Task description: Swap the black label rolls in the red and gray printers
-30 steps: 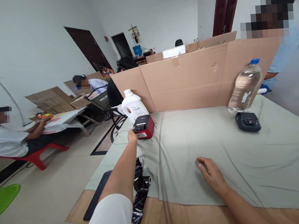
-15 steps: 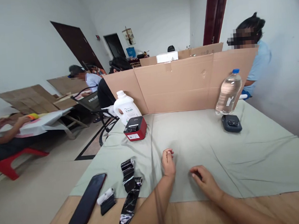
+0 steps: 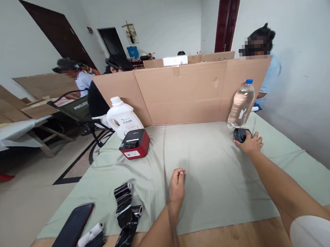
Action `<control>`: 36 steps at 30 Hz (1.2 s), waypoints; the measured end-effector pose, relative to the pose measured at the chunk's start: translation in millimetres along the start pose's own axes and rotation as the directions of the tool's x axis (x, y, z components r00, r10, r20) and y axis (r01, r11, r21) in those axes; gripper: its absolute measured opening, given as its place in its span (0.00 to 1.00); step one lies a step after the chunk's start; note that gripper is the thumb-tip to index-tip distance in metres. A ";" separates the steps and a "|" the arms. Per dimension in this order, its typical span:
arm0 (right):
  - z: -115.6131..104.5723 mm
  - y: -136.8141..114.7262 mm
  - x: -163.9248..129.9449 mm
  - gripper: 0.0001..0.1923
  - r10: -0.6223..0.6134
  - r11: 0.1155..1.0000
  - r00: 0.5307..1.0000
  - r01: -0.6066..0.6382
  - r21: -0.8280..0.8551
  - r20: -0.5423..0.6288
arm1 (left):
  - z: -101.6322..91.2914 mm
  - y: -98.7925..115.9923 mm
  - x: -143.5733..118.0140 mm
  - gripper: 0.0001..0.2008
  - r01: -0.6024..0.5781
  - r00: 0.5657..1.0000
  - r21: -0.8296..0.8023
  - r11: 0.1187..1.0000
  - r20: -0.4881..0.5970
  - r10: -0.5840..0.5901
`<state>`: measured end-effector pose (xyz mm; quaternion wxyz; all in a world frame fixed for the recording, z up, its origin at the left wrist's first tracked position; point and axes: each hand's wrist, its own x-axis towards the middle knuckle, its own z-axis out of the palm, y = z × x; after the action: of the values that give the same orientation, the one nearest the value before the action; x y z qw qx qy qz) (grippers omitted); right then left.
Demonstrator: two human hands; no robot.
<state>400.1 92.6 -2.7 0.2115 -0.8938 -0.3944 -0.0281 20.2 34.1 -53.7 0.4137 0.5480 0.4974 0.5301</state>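
My right hand [image 3: 251,143] reaches to the far right of the table and lies over a small dark grey device [image 3: 240,134], fingers wrapped on it. A clear water bottle [image 3: 241,104] with a blue cap stands just behind it. My left hand [image 3: 177,181] rests loosely curled on the grey-green cloth [image 3: 213,172] in the middle, holding nothing. A red and black label printer [image 3: 134,143] sits at the far left, in front of a white jug [image 3: 122,117].
Black ribbon rolls [image 3: 125,209], a small white roll [image 3: 90,230] and a black phone [image 3: 68,239] lie at the near left edge. A cardboard screen [image 3: 179,92] lines the table's back. Other people sit beyond it and at the left.
My right hand went from the middle of the cloth out to the dark device at far right. My left hand stayed near the centre. The view shifted right.
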 end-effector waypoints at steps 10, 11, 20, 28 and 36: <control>12.3 -14.1 -25.2 0.40 0.122 0.986 0.992 -0.120 0.112 -0.014 | 1.5 -0.5 0.5 0.09 -0.042 0.999 0.010 0.999 0.030 0.041; 11.6 -18.3 -32.2 0.40 0.109 0.983 0.994 -0.106 0.152 -0.014 | 1.7 -0.4 0.6 0.09 -0.041 0.999 -0.002 0.999 0.033 0.041; -1.8 -71.3 -193.3 0.36 -0.589 0.690 0.785 0.612 0.387 -0.192 | -0.9 17.2 -11.2 0.33 0.233 0.943 -0.458 0.858 0.321 -0.084; -1.5 -95.0 -284.5 0.29 -0.661 0.571 0.742 0.597 0.564 -0.116 | -8.0 31.3 -13.1 0.51 0.347 0.934 -0.603 0.719 0.294 -0.204; 10.8 -105.0 -246.7 0.35 -0.444 0.337 0.881 -0.002 0.942 0.161 | -6.5 35.6 -14.6 0.53 0.353 0.909 -0.512 0.783 0.387 -0.156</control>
<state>154.0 -11.1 -28.7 0.5845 -0.5410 -0.4952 0.3470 18.4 13.5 -20.6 0.7031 0.4047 0.3109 0.4952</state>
